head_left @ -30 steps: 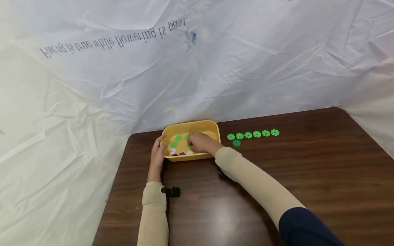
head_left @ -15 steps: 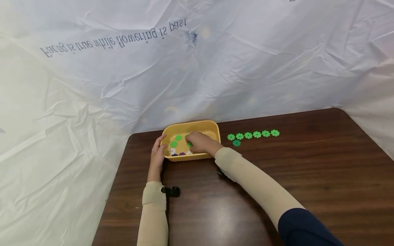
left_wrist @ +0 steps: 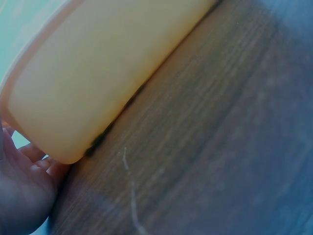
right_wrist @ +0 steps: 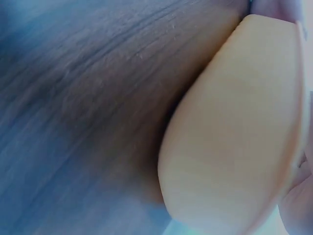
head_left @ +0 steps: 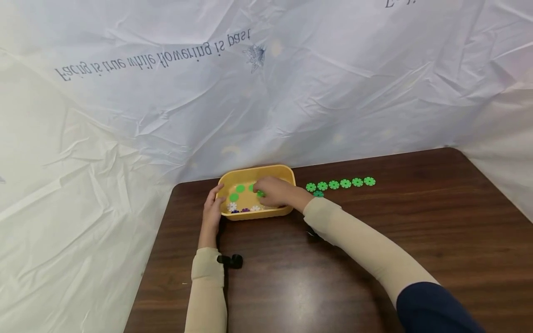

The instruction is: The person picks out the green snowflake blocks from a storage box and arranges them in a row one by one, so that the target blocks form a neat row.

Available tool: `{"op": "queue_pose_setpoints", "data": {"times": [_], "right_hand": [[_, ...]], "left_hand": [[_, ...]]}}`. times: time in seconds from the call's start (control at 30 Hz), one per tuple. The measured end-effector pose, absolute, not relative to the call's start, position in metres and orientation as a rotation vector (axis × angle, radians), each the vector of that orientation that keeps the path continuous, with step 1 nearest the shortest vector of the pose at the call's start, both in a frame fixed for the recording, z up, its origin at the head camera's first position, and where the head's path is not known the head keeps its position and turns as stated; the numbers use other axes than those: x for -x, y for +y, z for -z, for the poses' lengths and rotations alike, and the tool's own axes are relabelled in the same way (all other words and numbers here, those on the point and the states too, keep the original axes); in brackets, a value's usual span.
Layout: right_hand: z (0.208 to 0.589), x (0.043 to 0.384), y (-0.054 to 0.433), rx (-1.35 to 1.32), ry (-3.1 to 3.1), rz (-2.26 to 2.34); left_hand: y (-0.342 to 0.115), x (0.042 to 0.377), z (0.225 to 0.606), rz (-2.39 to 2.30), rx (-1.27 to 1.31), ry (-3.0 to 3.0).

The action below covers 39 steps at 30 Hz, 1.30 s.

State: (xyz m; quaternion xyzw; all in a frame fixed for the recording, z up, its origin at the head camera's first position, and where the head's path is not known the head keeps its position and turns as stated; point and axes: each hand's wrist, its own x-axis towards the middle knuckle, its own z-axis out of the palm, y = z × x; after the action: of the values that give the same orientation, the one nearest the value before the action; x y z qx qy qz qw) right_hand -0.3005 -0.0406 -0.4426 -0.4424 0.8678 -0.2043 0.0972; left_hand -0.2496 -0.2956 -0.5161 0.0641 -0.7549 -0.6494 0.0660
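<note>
A yellow plastic tub stands near the table's far edge. My left hand grips its left end, the thumb over the rim; in the left wrist view fingers curl round the tub's corner. Inside the tub, my right hand pinches a green snowflake disc between thumb and fingers. Left of that hand lie loose green discs. White discs and a purple disc lie along the near wall. In the right wrist view the tub's outer wall hides most of the right hand.
Right of the tub, a row of several light green snowflake discs lies on the brown table. A darker green disc sits below the row's left end. A white printed sheet hangs behind the table.
My right hand has shifted slightly right inside the tub, and a green disc now shows in its pinch. The right forearm has swung right. My left hand keeps its place on the tub.
</note>
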Motion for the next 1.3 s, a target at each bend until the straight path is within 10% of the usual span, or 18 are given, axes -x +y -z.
{"op": "queue_pose_setpoints", "data": {"times": [1.3], "right_hand": [[0.432,0.280,0.097,1.206,2.693,0.741]], "left_hand": [[-0.295,0.246,0.515,1.952,-0.189,-2.294]]}}
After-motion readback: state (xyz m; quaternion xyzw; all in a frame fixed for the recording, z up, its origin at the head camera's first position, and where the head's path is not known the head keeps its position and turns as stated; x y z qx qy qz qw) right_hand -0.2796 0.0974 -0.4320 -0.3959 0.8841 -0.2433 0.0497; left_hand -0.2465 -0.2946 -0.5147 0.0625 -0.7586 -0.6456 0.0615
